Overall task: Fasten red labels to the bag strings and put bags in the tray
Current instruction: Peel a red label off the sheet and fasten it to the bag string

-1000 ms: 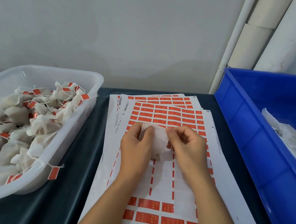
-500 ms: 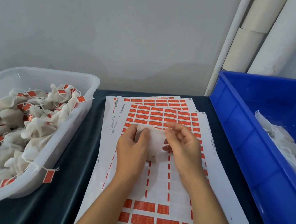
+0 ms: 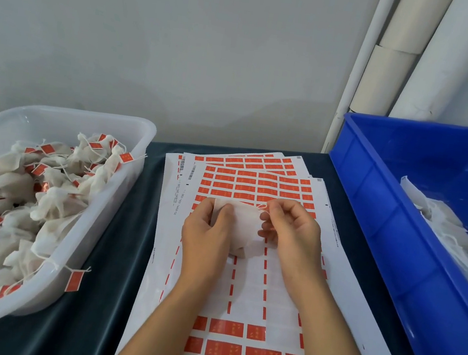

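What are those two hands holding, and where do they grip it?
A small white bag: the left hand grips its left end, while the right hand pinches its string at the top right corner.

Barcodes (image 3: 191, 171) plus vertical line of small digits (image 3: 176, 201) printed on left margin of label sheets (image 3: 244, 295); digits too small to read with certainty. Gold marks on red labels (image 3: 223, 349), illegible. No other readable text.
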`<act>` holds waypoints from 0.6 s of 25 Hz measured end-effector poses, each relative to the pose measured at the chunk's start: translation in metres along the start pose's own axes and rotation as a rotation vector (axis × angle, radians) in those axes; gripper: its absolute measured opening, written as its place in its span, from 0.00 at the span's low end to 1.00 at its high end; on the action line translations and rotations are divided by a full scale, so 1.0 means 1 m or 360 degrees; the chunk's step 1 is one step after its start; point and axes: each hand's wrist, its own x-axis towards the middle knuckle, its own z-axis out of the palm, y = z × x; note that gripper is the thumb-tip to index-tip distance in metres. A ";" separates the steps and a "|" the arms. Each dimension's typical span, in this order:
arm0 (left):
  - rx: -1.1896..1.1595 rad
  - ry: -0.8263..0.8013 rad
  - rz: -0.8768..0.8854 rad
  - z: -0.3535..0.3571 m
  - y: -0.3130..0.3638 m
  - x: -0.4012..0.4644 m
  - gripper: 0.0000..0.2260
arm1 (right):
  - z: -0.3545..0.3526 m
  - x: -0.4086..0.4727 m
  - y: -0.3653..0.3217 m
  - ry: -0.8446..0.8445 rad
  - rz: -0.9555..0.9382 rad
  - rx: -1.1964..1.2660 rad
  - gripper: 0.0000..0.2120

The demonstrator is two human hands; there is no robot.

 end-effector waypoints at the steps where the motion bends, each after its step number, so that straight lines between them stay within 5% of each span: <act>1: 0.0010 -0.0003 -0.0003 0.000 0.000 0.000 0.04 | 0.000 0.000 0.000 0.0009 0.0015 0.0025 0.05; 6: 0.0028 0.0004 0.0006 -0.001 -0.001 0.000 0.05 | 0.002 -0.004 -0.002 -0.0156 -0.0056 -0.0109 0.06; 15: 0.0052 -0.0001 0.0012 0.000 0.002 -0.003 0.05 | 0.000 -0.001 -0.001 -0.0008 0.0061 0.0076 0.04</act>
